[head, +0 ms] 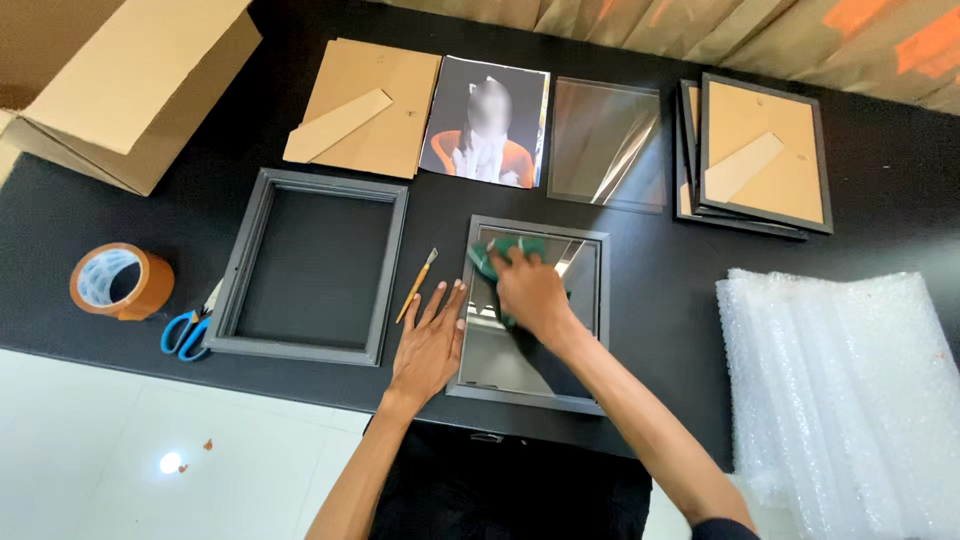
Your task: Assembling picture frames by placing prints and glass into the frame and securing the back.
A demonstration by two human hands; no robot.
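A grey picture frame (590, 300) with a glass pane in it lies on the black table (660, 290), in front of me. My right hand (530, 292) presses a green cloth (490, 258) onto the upper left of the glass. Flat and with spread fingers, my left hand (432, 338) rests on the table, its fingertips touching the frame's left edge.
An empty grey frame (250, 260) lies to the left, with a small knife (417, 285), blue scissors (187, 330) and a tape roll (120, 282) nearby. At the back lie a backing board (375, 105), a photo print (487, 120), a clear sheet (605, 140) and stacked frames (760, 155). Bubble wrap (850, 390) sits at right, a cardboard box (120, 80) at far left.
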